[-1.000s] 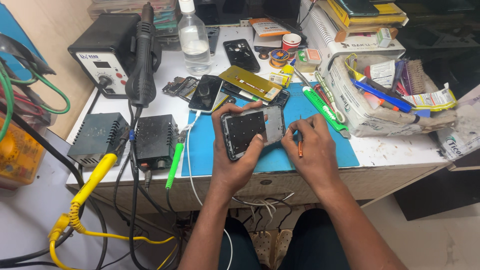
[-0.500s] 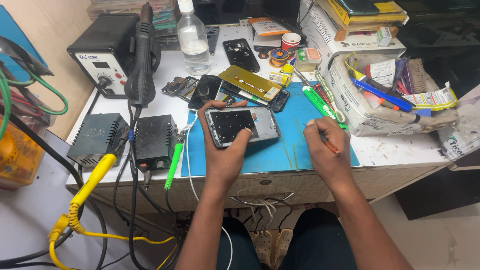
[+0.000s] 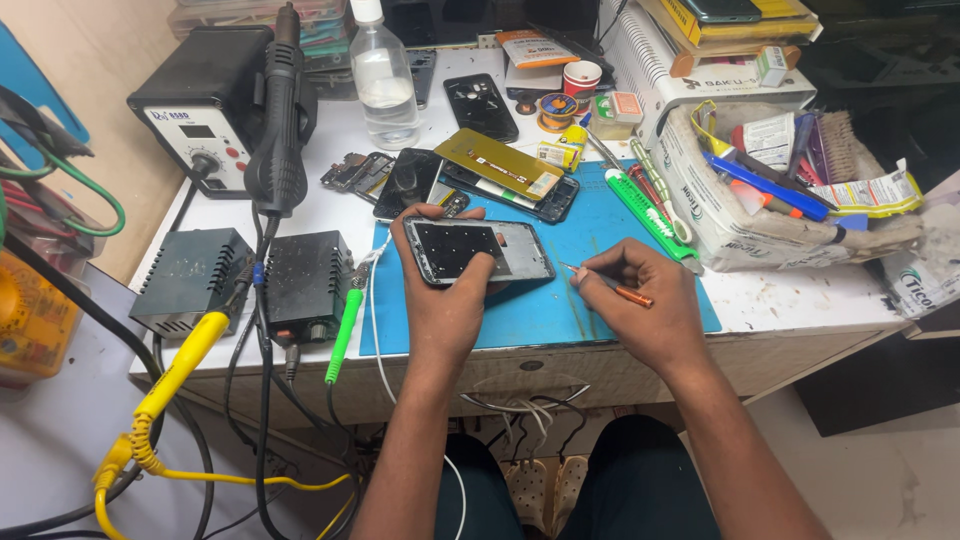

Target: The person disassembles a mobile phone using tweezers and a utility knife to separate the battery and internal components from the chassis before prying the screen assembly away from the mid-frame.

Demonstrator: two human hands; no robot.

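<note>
My left hand (image 3: 443, 300) holds an opened phone frame (image 3: 478, 250) flat over a blue work mat (image 3: 540, 305), thumb on its dark inside. To its right my right hand (image 3: 640, 310) grips a thin orange-handled screwdriver (image 3: 610, 285), its metal tip pointing left toward the frame's right end and a short gap from it. Behind the frame lie a black phone screen (image 3: 410, 183), a gold-coloured phone panel (image 3: 498, 163) and a black phone body (image 3: 515, 195).
A hot-air rework station (image 3: 205, 110) with its black wand (image 3: 280, 120) stands at back left, two black power boxes (image 3: 245, 280) in front of it. A clear bottle (image 3: 385, 80), a green screwdriver (image 3: 650, 213), a bag of tools (image 3: 780, 190) and hanging cables (image 3: 160, 400) surround the mat.
My left hand turned the phone frame from tilted to flat and level. My right hand drew away to the right, then brought the screwdriver tip back toward the frame.
</note>
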